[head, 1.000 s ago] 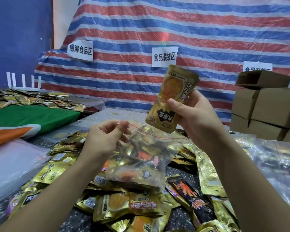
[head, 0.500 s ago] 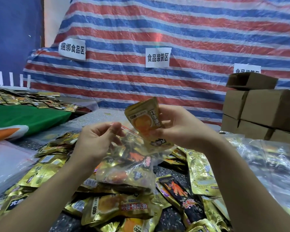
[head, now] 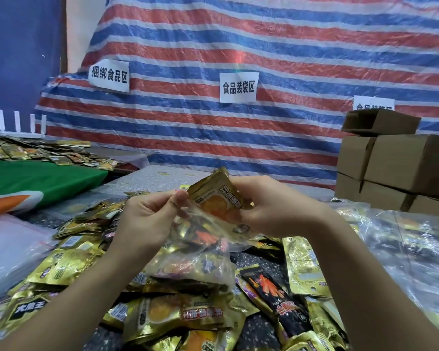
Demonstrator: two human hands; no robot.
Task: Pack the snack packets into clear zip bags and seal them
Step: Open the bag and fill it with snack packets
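A clear zip bag (head: 193, 259) with several snack packets inside hangs over the table. My left hand (head: 147, 219) pinches its open mouth at the left rim. My right hand (head: 271, 209) grips a gold snack packet (head: 217, 196) with an orange picture. The packet's lower end sits inside the bag's mouth while its top sticks out. Loose gold and black snack packets (head: 178, 315) cover the table below the bag.
Stacked cardboard boxes (head: 401, 163) stand at the right. Filled clear bags (head: 401, 244) lie at the right front, empty clear bags (head: 8, 252) at the left. A green cloth (head: 36, 178) with more packets lies at the far left. A striped tarp (head: 264, 59) hangs behind.
My right hand has lowered the gold packet from above the bag down into its mouth. My left hand has kept its hold on the bag's rim.
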